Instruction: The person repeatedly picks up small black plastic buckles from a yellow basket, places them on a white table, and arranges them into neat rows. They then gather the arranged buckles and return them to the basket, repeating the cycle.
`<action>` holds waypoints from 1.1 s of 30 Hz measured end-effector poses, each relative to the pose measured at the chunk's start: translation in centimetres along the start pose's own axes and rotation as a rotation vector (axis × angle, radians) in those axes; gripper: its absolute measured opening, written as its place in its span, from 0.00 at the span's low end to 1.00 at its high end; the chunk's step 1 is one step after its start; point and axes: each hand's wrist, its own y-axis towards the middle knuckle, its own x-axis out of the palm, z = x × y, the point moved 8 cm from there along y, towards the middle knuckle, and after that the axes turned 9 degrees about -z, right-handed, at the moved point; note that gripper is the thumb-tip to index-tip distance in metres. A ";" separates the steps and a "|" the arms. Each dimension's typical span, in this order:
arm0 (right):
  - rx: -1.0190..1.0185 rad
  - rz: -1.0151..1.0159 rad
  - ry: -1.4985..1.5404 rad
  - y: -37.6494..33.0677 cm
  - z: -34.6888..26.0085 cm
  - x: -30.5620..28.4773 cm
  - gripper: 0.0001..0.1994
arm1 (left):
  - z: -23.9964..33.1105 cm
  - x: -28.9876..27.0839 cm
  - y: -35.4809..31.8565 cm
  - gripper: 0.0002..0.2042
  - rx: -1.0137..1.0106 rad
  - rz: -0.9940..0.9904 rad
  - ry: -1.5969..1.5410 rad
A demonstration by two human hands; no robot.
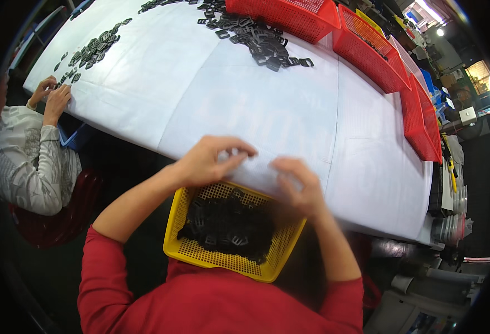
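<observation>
A yellow perforated basket (pixel 186 250) rests on my lap under the near edge of the white-covered table (pixel 245 106); it holds several black plastic buckle parts (pixel 225 225). My left hand (pixel 214 158) rests at the table edge above the basket, fingers curled, thumb and fingertips pinched together; anything between them is too small to make out. My right hand (pixel 298 186), blurred, hovers over the basket's far right corner with fingers bent. Whether it holds a part cannot be seen.
A heap of black buckles (pixel 256 39) lies at the far side, beside several red baskets (pixel 367 47) lining the far and right edges. Another person (pixel 25 153) at the left handles a smaller pile of buckles (pixel 92 50). Shelves and clutter stand at the right.
</observation>
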 end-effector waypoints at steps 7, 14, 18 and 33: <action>0.171 0.445 -0.307 16.8 18.1 -11.8 0.30 | -7.0 -11.0 11.3 0.26 -0.066 0.523 0.552; 0.189 0.286 -0.098 31.3 22.5 -13.3 0.28 | -7.5 -9.3 14.4 0.44 -0.186 0.487 0.756; 0.059 0.057 0.235 32.2 20.0 -9.8 0.19 | -7.0 -9.8 13.7 0.50 -0.162 0.536 0.656; -0.007 0.019 -0.422 8.7 7.0 -7.9 0.12 | -2.8 -2.7 6.6 0.15 0.054 0.044 0.526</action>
